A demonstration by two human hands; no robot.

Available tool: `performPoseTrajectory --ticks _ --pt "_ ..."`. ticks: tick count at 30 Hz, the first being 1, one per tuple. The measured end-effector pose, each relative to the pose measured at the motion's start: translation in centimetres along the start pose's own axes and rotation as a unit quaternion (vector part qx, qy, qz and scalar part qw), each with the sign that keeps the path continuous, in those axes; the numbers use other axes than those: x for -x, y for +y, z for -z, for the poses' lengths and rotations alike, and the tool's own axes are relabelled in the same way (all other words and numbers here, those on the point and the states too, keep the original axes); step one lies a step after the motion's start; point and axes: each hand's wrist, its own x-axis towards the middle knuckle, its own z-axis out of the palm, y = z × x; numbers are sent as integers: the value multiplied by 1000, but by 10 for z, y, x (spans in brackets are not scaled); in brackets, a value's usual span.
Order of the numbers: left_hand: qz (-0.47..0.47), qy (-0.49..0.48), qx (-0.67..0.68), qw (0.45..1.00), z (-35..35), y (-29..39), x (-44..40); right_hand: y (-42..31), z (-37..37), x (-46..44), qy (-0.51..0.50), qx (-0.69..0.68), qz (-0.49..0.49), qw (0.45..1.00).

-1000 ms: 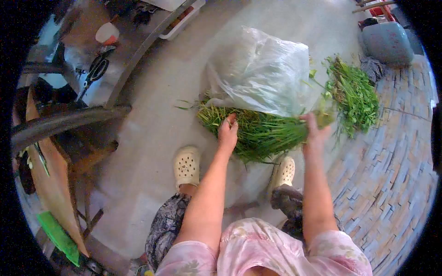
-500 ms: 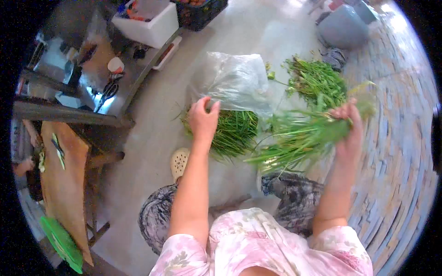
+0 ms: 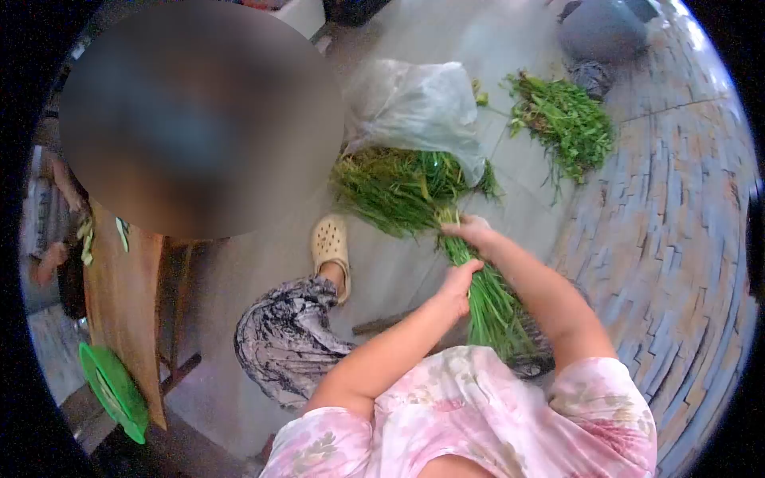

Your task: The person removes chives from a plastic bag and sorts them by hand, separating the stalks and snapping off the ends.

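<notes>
A bunch of long, thin green leaves with pale stem ends (image 3: 492,307) is held in both hands in front of my knees, its leaf tips pointing back toward me. My right hand (image 3: 473,231) is closed round it near the pale ends. Lower down, my left hand (image 3: 460,288) wraps the leaves from the left side. Just beyond the pale ends lies a pile of similar grassy greens (image 3: 390,191) on the floor, partly covered by a crumpled clear plastic bag (image 3: 418,107). The exact kind of greens is unclear.
A heap of leafy greens (image 3: 566,127) lies farther right, near a grey tub (image 3: 602,32). At left stand a wooden bench (image 3: 127,295) and a green basket (image 3: 111,390); another person's hand (image 3: 54,259) is beside the bench. A blurred oval hides the upper left.
My right hand has brought the bunch from the right to the middle, turning its leaves toward me. My left hand has left the bag's edge and taken hold of the bunch.
</notes>
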Motion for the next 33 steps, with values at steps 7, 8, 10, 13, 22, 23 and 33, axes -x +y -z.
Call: performPoseTrajectory --ticks 7,8,10,13,22,23,33 --pt "120 76 159 977 26 -11 12 106 -13 -56 -96 260 -227 934" --pt "79 35 186 979 50 -17 -7 114 -15 -64 -60 259 -253 930" --pt "87 52 171 980 67 -1 -16 114 -13 -74 -84 222 -264 935" --pt "87 107 101 985 96 -8 -37 97 -15 -58 -165 361 -132 908" --pt "-90 158 -423 888 52 -29 -14 106 -10 -24 -61 90 -208 972" --pt "-99 122 -428 890 52 -32 -8 104 -5 -16 -45 53 -200 977" --pt "-263 34 -484 834 4 49 163 -3 -17 119 95 51 273 956"
